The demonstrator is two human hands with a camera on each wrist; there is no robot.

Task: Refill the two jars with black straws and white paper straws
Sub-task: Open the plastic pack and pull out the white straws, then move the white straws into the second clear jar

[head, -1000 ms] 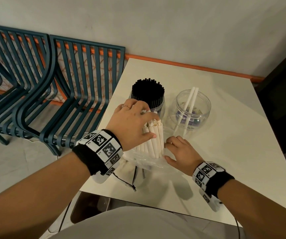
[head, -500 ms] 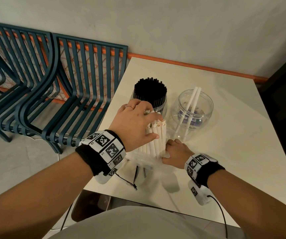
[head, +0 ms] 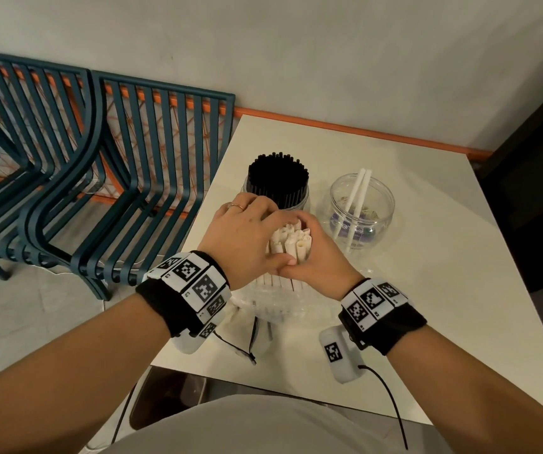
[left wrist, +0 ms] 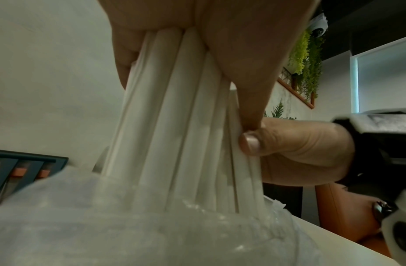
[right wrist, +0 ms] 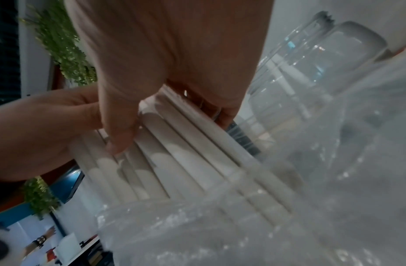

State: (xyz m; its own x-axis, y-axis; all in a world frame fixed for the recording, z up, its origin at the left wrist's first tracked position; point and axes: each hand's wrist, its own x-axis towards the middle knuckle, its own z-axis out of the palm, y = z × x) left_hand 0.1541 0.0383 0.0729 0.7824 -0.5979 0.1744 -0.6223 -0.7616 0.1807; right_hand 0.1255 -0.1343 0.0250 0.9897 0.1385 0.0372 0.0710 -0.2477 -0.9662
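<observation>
A bundle of white paper straws (head: pixel 291 244) stands upright on the white table (head: pixel 427 290), its lower end inside a clear plastic wrapper (head: pixel 276 303). My left hand (head: pixel 247 237) grips the bundle's left side and my right hand (head: pixel 319 253) grips its right side; the thumbs meet at the front. The wrist views show the white paper straws (left wrist: pixel 186 126) (right wrist: pixel 179 153) clasped by both hands above the plastic wrapper (left wrist: pixel 152 234) (right wrist: pixel 243 225). Behind stand a clear jar packed with black straws (head: pixel 278 178) and a clear jar (head: pixel 362 211) holding two white straws (head: pixel 355 198).
Dark blue slatted chairs (head: pixel 106 178) stand left of the table against the wall. The table's near edge (head: pixel 263 381) lies just below my wrists. A cable (head: pixel 391 404) hangs from my right wrist unit.
My right hand rose from the table beside the wrapper and closed round the right side of the straw bundle. The left hand kept its grip.
</observation>
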